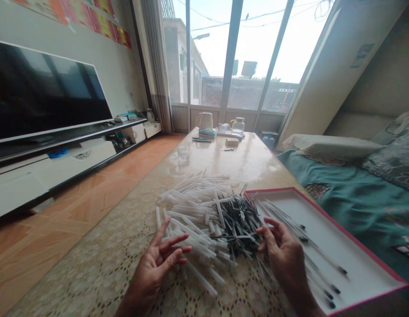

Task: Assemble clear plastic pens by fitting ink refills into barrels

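My left hand hovers at the near left side of a pile of translucent white plastic tubes, its fingers spread and holding nothing. My right hand is at the right edge of a heap of thin black sticks, with thumb and fingertips closed on what looks like one thin black stick; its end is hard to make out. The tubes and the black sticks lie against each other, partly mixed. Several long thin sticks with black ends lie in a white tray with a pink rim, partly hidden by my right forearm.
A patterned cloth covers the long table. A glass cup stands beyond the tubes; a glass pitcher, a tissue box and small items sit at the far end. A teal-covered sofa is right, a TV cabinet left.
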Demonstrator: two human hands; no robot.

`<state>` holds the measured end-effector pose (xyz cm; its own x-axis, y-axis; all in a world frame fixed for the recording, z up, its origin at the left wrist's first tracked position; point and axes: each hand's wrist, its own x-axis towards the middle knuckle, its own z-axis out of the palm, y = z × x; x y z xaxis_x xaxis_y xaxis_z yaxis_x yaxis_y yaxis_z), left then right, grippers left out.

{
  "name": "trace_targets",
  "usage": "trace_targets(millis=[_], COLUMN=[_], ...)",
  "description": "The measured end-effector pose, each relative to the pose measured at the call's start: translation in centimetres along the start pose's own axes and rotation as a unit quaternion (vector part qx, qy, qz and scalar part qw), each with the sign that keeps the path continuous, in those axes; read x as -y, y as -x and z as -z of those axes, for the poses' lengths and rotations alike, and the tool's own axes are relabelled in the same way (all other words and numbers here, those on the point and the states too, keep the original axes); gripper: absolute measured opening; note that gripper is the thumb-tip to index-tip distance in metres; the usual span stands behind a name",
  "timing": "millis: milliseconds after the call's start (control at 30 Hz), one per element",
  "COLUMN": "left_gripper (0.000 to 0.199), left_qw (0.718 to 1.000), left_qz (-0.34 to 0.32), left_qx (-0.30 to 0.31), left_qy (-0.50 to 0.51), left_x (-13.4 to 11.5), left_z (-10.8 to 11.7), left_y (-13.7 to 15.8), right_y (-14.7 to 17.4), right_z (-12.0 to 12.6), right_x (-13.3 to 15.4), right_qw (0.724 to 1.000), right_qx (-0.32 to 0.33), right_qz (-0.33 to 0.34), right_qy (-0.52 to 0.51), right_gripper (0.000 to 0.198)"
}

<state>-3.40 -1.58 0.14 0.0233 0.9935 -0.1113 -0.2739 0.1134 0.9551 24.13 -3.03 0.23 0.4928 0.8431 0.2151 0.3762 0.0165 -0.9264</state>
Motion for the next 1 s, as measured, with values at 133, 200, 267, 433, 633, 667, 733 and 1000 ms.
trace_targets(millis=[133, 200, 267, 433, 633, 667, 733, 1000], left_gripper=[0.101, 0.091, 0.077, 0.060, 0.059, 0.059, 0.058, 0.056], left_qw=[1.000, 1.000, 1.000, 0.999, 1.000, 1.000, 1.000, 0.999], left_qz=[-0.007, -0.006, -0.006, -0.014, 0.002, 0.001, -0.005, 0.001], left_qx=[-0.012, -0.003, 0.013, 0.013, 0.004, 0.007, 0.014, 0.017], left_qy=[0.006, -0.009, -0.022, -0.026, -0.030, -0.029, -0.025, -0.028], left_x=[0.0, 0.1, 0.3, 0.8, 0.4, 0.4, 0.6, 1.2], left_z=[-0.2, 0.1, 0.6, 1.1, 0.7, 0.8, 0.9, 1.3], left_y=[0.2, 0.0, -0.2, -0.5, -0.2, -0.3, -0.4, -0.6], right_y=[-0.9, -1.7, -2.7, -5.5, -9.3, -9.8, -10.6, -11.2], right_z=[1.6, 2.8, 3.8, 4.7, 4.0, 3.8, 3.4, 3.6], right_x=[-0.4, -0.8, -1.2, -2.5, -3.8, -4.0, -4.2, -3.5], right_qw=[0.999, 0.993, 0.977, 0.928, 0.896, 0.893, 0.887, 0.880], right_qx=[-0.004, -0.019, -0.024, 0.046, 0.083, 0.089, 0.097, 0.080], right_qz=[0.009, 0.028, 0.050, 0.075, 0.063, 0.060, 0.053, 0.044], right_qy=[0.052, 0.115, 0.204, 0.361, 0.431, 0.437, 0.448, 0.467], right_gripper=[0.036, 0.028, 0.021, 0.009, 0.014, 0.011, 0.007, 0.013])
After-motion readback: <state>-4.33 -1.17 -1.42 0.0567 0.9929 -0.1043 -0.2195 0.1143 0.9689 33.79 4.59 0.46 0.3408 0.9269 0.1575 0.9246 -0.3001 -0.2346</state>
